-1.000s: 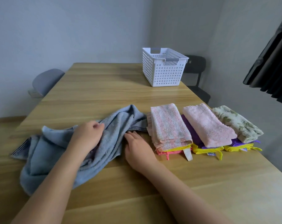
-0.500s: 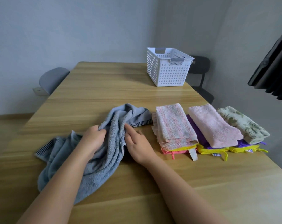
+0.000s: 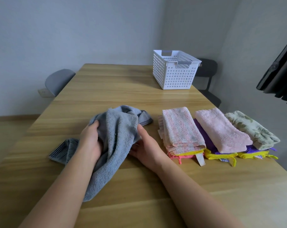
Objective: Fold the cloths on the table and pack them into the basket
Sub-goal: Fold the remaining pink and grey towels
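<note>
**Open the bunched towel out flat before the first fold**

The wooden table [image 3: 106, 89] carries everything. The white perforated basket [image 3: 174, 76] stands at its far right, well apart from the work, and nothing shows above its rim.

The blue towel [image 3: 118, 137] lies crumpled on the near part of the table and is the only cloth not yet folded. One end trails toward the person and a striped hem [image 3: 62, 150] pokes out on the left. To its right sit three folded stacks, side by side: a pink-striped cloth [image 3: 180, 129] on top of one, a pale pink cloth [image 3: 221, 129] on the next and a leaf-print cloth [image 3: 251, 130] on the last.

The left hand [image 3: 90, 142] has its fingers curled round a bunch of the towel near the upper left. The right hand [image 3: 147, 150] lays its thumb along the towel's right edge with its fingers under the cloth, apparently pinching it lightly; the fingertips are hidden.

The fold will likely go best if each hand finds a true corner rather than a fistful. The towel should then be drawn taut, laid flat clear of the nearest stack, and folded with its hems matched.
</note>
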The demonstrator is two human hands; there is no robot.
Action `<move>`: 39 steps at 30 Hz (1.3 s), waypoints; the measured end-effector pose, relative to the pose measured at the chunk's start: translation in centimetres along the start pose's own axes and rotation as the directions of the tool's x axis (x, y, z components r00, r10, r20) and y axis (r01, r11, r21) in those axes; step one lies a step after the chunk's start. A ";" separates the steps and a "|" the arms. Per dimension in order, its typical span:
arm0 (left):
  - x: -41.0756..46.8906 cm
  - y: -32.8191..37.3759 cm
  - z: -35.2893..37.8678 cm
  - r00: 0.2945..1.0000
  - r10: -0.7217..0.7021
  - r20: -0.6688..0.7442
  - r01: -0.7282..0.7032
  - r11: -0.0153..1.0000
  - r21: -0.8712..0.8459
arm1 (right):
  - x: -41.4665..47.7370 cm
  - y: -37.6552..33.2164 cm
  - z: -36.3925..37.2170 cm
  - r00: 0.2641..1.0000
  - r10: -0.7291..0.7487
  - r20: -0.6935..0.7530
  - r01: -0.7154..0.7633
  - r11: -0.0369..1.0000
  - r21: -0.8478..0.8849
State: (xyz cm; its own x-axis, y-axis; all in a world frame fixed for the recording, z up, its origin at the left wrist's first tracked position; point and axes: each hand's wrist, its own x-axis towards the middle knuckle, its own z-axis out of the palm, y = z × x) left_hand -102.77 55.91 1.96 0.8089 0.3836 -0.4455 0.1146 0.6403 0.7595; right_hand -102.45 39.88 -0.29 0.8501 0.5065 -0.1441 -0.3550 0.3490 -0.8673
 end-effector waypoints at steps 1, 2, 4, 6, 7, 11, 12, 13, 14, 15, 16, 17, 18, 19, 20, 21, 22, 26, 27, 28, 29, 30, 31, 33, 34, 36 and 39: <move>-0.1 0.0 0.0 1.000 0.017 0.009 -0.017 1.000 0.014 | 0.0 0.1 -0.2 1.000 -0.024 -0.014 0.023 0.999 -0.043; -0.1 0.0 0.0 0.999 0.040 0.008 -0.040 0.998 0.042 | 0.0 0.2 -0.4 0.998 -0.053 -0.039 0.050 0.996 -0.071; -0.2 0.2 -0.1 0.994 0.109 -0.005 -0.108 0.986 0.126 | -0.1 0.1 -0.7 0.987 -0.113 -0.112 0.105 0.992 -0.073; 0.1 0.7 -0.6 0.966 0.255 -0.053 -0.234 0.940 0.250 | 0.0 -0.2 -0.9 0.968 -0.150 -0.200 0.150 0.989 -0.018; 0.3 0.9 -1.0 0.938 0.339 -0.073 -0.304 0.906 0.296 | 0.1 -0.3 -1.0 0.960 -0.155 -0.232 0.162 0.987 0.009; 0.6 1.5 -2.1 0.859 0.510 -0.045 -0.440 0.780 0.445 | 0.4 -1.1 -1.4 0.942 -0.099 -0.321 0.150 0.979 0.138; 0.5 1.5 -2.2 0.867 0.498 -0.026 -0.428 0.769 0.474 | 0.4 -1.3 -1.3 0.945 -0.100 -0.311 0.149 0.979 0.137; 0.4 1.4 -2.1 0.879 0.477 -0.001 -0.412 0.762 0.500 | 0.3 -1.4 -1.4 0.950 -0.113 -0.290 0.154 0.981 0.121; 0.2 1.4 -1.9 0.887 0.461 0.032 -0.410 0.753 0.514 | 0.3 -1.5 -1.2 0.956 -0.117 -0.269 0.152 0.982 0.112; 0.0 1.3 -1.6 0.893 0.444 0.076 -0.413 0.741 0.529 | 0.2 -1.5 -1.1 0.963 -0.117 -0.242 0.150 0.981 0.124; -0.4 1.2 -1.3 0.897 0.422 0.129 -0.420 0.726 0.544 | 0.1 -1.6 -0.9 0.969 -0.115 -0.220 0.148 0.979 0.139; -0.8 1.1 -1.0 0.899 0.400 0.177 -0.427 0.717 0.551 | 0.1 -1.8 -0.6 0.972 -0.116 -0.203 0.147 0.978 0.148; -1.1 1.1 -0.8 0.898 0.385 0.210 -0.435 0.721 0.539 | 0.2 -2.1 -0.3 0.972 -0.122 -0.200 0.153 0.977 0.150; -1.3 1.2 -0.6 0.899 0.378 0.221 -0.438 0.748 0.498 | 0.3 -2.5 -0.1 0.968 -0.125 -0.216 0.160 0.975 0.155; -1.7 1.5 -0.7 0.901 0.380 0.208 -0.433 0.786 0.442 | 0.3 -3.1 0.4 0.962 -0.128 -0.240 0.170 0.972 0.160; -1.8 1.9 -0.5 0.903 0.388 0.183 -0.429 0.817 0.385 | 0.4 -3.7 0.6 0.955 -0.143 -0.260 0.188 0.970 0.156; -1.8 2.3 -0.3 0.906 0.395 0.151 -0.423 0.846 0.326 | 0.3 -4.5 1.0 0.947 -0.165 -0.275 0.208 0.969 0.135; -2.5 4.6 1.0 0.935 0.342 0.091 -0.350 0.932 0.090 | -0.5 -9.1 2.6 0.922 -0.269 -0.279 0.286 0.958 0.022; -2.7 5.5 1.4 0.932 0.350 0.097 -0.355 0.934 0.044 | -0.7 -10.4 2.7 0.917 -0.289 -0.276 0.309 0.951 0.030; -3.0 6.5 1.6 0.923 0.370 0.104 -0.372 0.928 -0.001 | -1.1 -11.7 2.8 0.917 -0.302 -0.261 0.324 0.945 0.046; -3.5 7.6 1.9 0.908 0.401 0.117 -0.399 0.916 -0.041 | -1.5 -12.8 2.9 0.920 -0.311 -0.237 0.331 0.942 0.048; -4.2 8.5 2.4 0.891 0.435 0.134 -0.427 0.901 -0.083 | -2.3 -14.0 3.0 0.922 -0.320 -0.217 0.332 0.943 0.019; -4.9 9.4 2.7 0.872 0.468 0.147 -0.457 0.884 -0.103 | -2.7 -14.8 3.0 0.921 -0.325 -0.216 0.326 0.945 -0.035; -6.2 11.1 3.4 0.836 0.531 0.141 -0.519 0.847 -0.115 | -3.7 -16.3 2.7 0.903 -0.341 -0.262 0.323 0.940 -0.110; -6.8 11.7 3.5 0.825 0.551 0.127 -0.538 0.834 -0.122 | -4.2 -17.0 2.4 0.892 -0.346 -0.289 0.331 0.938 -0.100; -7.3 12.3 2.8 0.838 0.535 0.105 -0.531 0.845 -0.067 | -5.2 -17.7 1.9 0.884 -0.340 -0.322 0.332 0.940 -0.081; -7.0 11.4 0.7 0.900 0.435 0.042 -0.433 0.875 0.216 | -6.9 -16.0 1.4 0.926 -0.269 -0.266 0.212 0.951 -0.227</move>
State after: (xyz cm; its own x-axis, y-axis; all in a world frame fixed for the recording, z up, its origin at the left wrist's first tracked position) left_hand -106.70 60.03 14.09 0.8015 0.5958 -0.0511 -0.1254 0.2510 0.9598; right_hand -103.21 31.93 15.26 0.9859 0.1654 -0.0264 -0.0694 0.2600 -0.9631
